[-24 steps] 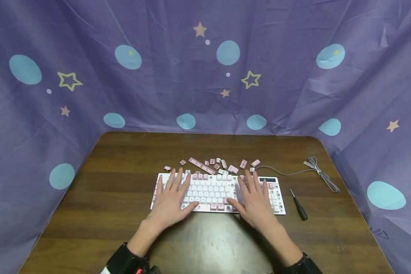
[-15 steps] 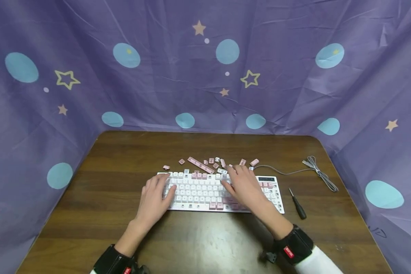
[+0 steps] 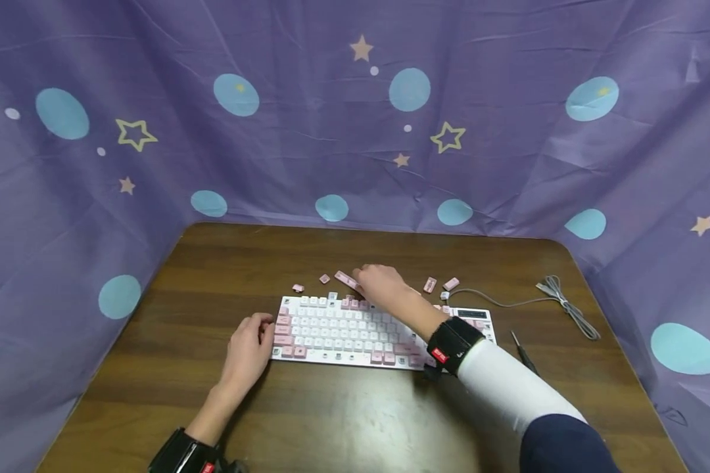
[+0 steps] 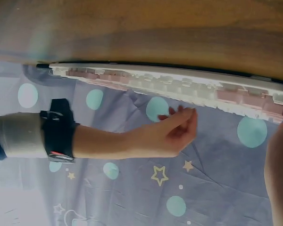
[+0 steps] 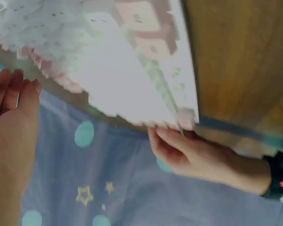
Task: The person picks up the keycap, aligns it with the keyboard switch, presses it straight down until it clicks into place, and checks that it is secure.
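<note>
A white and pink keyboard lies on the table, with some key positions bare of caps. At its left edge my left hand holds on with bent fingers; the right wrist view shows that left hand meeting the keyboard corner. Behind the keyboard my right hand reaches over the loose keycaps, its fingertips beside a long pink spacebar. In the left wrist view the right hand has loosely bent fingers, and nothing shows between them. It hides several keycaps in the head view.
Loose pink keycaps lie behind the keyboard, more of them at left, such as a small keycap. A grey cable lies coiled at right. A screwdriver is partly covered by the right sleeve. A purple curtain hangs behind the table.
Both hands have come off the keyboard's top. The left hand has moved to the left edge; the right hand has gone left and back to the loose keycaps. The view has shifted slightly.
</note>
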The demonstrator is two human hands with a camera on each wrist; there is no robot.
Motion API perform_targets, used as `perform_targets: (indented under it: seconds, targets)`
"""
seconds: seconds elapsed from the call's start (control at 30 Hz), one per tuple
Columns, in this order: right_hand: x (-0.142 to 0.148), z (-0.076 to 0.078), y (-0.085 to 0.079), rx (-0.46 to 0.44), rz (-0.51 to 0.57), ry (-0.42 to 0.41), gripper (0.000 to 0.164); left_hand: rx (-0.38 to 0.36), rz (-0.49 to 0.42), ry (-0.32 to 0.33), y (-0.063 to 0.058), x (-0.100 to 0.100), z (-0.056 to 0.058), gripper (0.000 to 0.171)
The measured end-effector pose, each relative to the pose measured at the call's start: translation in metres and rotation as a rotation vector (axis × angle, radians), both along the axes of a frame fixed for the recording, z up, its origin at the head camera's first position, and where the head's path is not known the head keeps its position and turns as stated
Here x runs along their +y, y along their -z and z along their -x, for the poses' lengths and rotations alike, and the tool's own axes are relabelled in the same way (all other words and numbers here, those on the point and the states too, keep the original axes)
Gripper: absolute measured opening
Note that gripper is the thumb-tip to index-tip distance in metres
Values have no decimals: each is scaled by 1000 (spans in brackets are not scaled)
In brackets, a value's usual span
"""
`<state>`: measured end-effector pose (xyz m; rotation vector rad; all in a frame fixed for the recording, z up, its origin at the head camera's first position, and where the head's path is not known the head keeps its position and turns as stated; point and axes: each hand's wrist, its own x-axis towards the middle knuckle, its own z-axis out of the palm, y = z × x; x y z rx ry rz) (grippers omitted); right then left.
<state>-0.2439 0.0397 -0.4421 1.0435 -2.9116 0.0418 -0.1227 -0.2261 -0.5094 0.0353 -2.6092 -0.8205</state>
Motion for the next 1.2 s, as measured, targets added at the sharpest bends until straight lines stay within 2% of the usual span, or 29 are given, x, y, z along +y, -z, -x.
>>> perform_targets:
  seconds: [0.2, 0.4, 0.53, 0.67, 0.9, 0.97, 1.03, 1.13, 1.2]
  targets:
    - [-17, 16, 16, -15, -100, -3, 18, -13, 20, 16, 1, -3, -3, 9]
    - [-19, 18, 27, 6, -168, -33, 20, 18, 26, 11, 4, -2, -5, 8]
    - [-19, 20, 29, -8, -195, -32, 24, 19, 26, 21, 3, -2, -3, 8]
    - [-19, 23, 28, -22, -183, -41, 19, 10, 25, 32, 2, -2, -1, 8]
    - [-14, 24, 21, -27, -180, -68, 16, -64, 19, 52, -1, -3, 3, 11]
    - [-11, 23, 17, -40, -144, -96, 18, -81, 19, 52, -1, -4, 3, 11]
    - [-8, 22, 14, -100, -70, -125, 22, -92, 20, 50, -1, -5, 3, 12]
    - [-2, 21, 11, -260, 80, -163, 26, -100, 15, 52, -1, -6, 2, 12]
    - [2, 21, 10, -338, 144, -196, 27, -109, 9, 60, -2, -7, 2, 12]
